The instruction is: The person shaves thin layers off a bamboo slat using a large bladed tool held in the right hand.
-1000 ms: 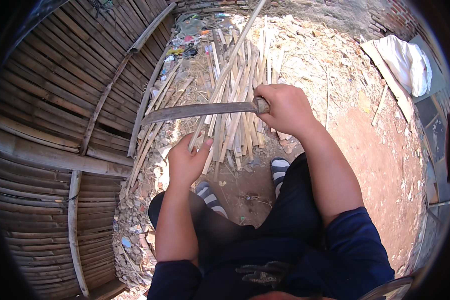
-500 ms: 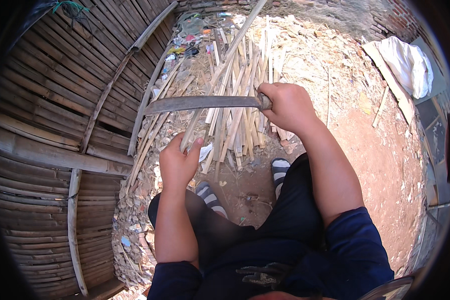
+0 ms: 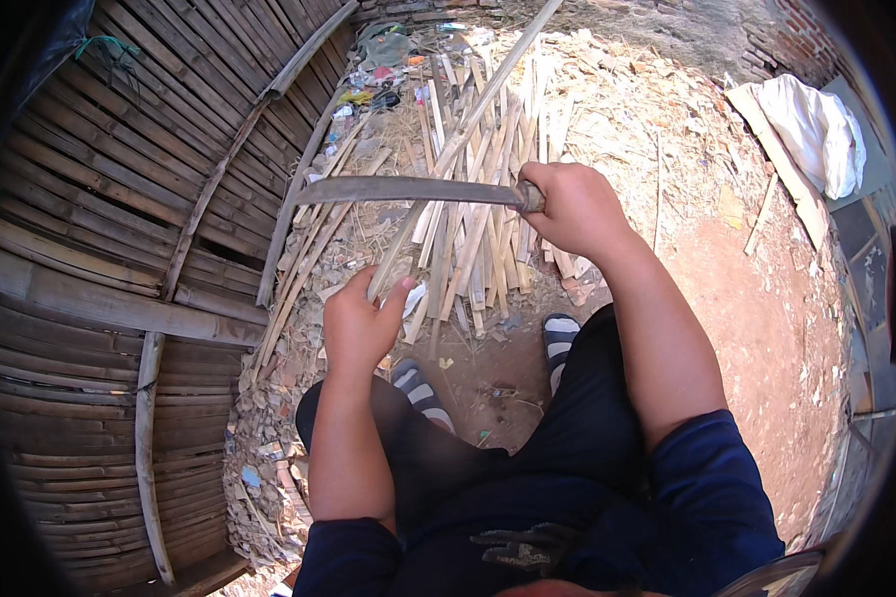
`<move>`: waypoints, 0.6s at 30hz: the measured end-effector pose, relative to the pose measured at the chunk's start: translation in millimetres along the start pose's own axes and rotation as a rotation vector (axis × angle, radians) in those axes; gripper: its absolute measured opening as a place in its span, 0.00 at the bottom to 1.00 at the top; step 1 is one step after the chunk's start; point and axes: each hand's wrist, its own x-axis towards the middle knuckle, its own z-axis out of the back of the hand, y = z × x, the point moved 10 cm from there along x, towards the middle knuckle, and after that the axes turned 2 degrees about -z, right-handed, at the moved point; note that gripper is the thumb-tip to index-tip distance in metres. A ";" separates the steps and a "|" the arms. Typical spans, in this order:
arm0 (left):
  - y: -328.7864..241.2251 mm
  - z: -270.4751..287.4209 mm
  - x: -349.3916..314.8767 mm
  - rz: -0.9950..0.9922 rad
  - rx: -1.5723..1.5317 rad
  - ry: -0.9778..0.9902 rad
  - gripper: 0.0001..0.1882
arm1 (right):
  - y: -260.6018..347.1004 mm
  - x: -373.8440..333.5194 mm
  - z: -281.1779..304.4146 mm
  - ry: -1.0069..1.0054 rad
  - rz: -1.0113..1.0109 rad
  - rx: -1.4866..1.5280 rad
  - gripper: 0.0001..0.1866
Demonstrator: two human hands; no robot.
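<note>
Strip [image 3: 483,104], long and pale, slants from the near left to the far middle of the scene, its near end in the left hand [image 3: 360,318]. That hand grasps it between thumb and fingers, the thumb standing up on the right side. The right hand [image 3: 575,207] is clenched around the handle of a knife [image 3: 418,189], whose long dark blade points left, nearly level, with its tip toward the wall. The blade crosses on the near side of the strip's middle; whether the two touch, I cannot tell.

Beyond and below the hands lies a loose pile [image 3: 490,244] of similar pale strips, most of them running from near to far. More lie to the left, along the foot of a slatted wall [image 3: 80,224]. Litter [image 3: 383,75] in several colours is scattered at the far left of the pile. A white scrap [image 3: 414,298] lies just right of the left thumb.

Two feet in striped footwear [image 3: 560,346] stand at the near edge of the pile, set apart. On the far right, a white sack [image 3: 811,129] rests beside a board [image 3: 786,169], and a short stick [image 3: 763,213] lies nearer on the bare earth [image 3: 757,328].
</note>
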 end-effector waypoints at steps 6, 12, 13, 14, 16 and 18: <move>9.0 1.2 0.6 0.002 0.000 -0.024 0.25 | -33.7 6.7 17.0 -0.095 -0.152 0.161 0.16; 15.6 -1.9 2.8 0.009 0.016 -0.034 0.27 | 33.9 -8.3 -9.7 0.084 0.130 -0.059 0.10; 12.8 -2.0 2.2 0.006 0.001 -0.016 0.27 | 26.9 -7.1 -11.4 0.091 0.111 -0.059 0.10; 8.4 -0.7 0.9 0.003 -0.013 0.001 0.26 | 19.1 -5.2 -11.3 0.097 0.092 -0.060 0.10; 7.0 1.0 0.1 -0.007 -0.007 0.017 0.26 | -18.0 5.5 3.8 0.016 -0.077 0.025 0.11; 12.7 2.3 1.5 -0.024 0.024 0.010 0.26 | -50.4 10.8 20.8 -0.090 -0.246 0.100 0.13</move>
